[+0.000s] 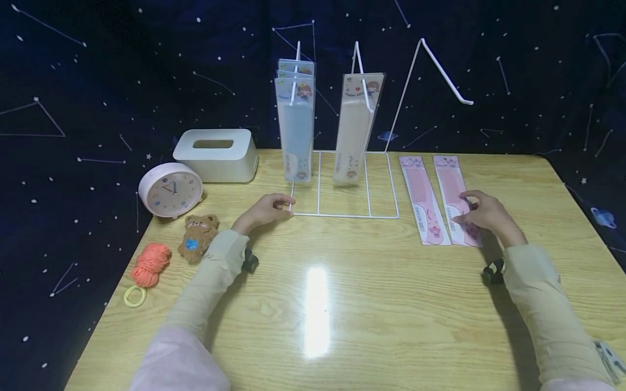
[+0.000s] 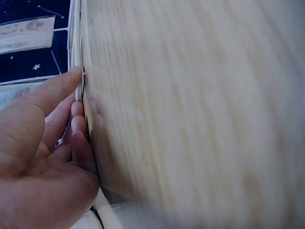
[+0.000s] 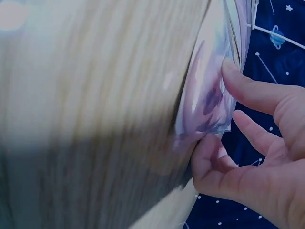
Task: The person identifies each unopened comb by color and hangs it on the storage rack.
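A white wire display rack (image 1: 342,215) stands on the table with three raised hooks. My left hand (image 1: 266,210) holds the front left corner of its base, thumb and fingertips at the wire. Several packaged blue combs (image 1: 297,127) hang from the left hook, and packaged white combs (image 1: 353,130) from the middle one; the right hook is bare. Two packaged pink combs lie flat right of the rack. The fingers and thumb of my right hand (image 1: 486,217) grip the sides of the outer pink comb (image 1: 450,179); the inner pink comb (image 1: 419,187) lies beside it, untouched.
At the back left are a white tissue box (image 1: 215,163) and a round pink clock (image 1: 171,190). Nearer stand a brown bear toy (image 1: 198,236), orange yarn (image 1: 150,264) and a yellow ring (image 1: 134,288). A small item (image 1: 608,355) lies at the right edge.
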Available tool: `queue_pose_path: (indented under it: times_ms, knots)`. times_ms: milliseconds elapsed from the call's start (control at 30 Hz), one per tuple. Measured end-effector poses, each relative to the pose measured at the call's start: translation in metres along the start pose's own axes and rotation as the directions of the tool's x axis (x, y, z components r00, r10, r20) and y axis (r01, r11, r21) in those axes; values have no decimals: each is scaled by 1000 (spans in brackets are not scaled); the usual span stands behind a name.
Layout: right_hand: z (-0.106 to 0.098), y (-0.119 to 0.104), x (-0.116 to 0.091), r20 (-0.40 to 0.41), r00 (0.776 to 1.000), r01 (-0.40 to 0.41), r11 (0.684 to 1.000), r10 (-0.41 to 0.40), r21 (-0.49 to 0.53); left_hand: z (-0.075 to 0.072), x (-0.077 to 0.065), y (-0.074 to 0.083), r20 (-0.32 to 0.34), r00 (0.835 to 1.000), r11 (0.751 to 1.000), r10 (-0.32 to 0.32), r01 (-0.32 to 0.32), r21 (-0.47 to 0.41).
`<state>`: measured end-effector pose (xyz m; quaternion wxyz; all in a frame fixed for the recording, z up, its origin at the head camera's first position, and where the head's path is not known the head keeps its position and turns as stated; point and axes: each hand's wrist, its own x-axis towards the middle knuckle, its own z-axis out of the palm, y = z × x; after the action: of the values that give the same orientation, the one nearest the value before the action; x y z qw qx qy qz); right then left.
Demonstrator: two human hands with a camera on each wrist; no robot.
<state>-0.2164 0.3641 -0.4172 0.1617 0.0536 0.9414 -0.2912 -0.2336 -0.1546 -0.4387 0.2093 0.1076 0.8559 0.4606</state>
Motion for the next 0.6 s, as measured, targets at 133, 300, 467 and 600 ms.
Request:
queue_pose_path:
  times_ms: [133, 300, 467, 600]
  knots:
    - [-2, 2, -2, -7, 999, 42, 999, -42, 22, 0, 2, -3, -3, 1000, 1000, -1, 1, -12]
    - [-1, 8, -10, -10, 995, 96, 988, -96, 123, 0, 2, -4, -3, 1000, 1000, 3, -3, -5]
    - [-2, 8, -25, -76, 993, 101, 983, -90, 153, 0, 1, -2, 6, 1000, 1000, 5, -4, -12]
    - [-1, -1, -44, -161, 980, 147, 965, -113, 216, -2, -9, 13, 14, 1000, 1000, 8, -7, -13]
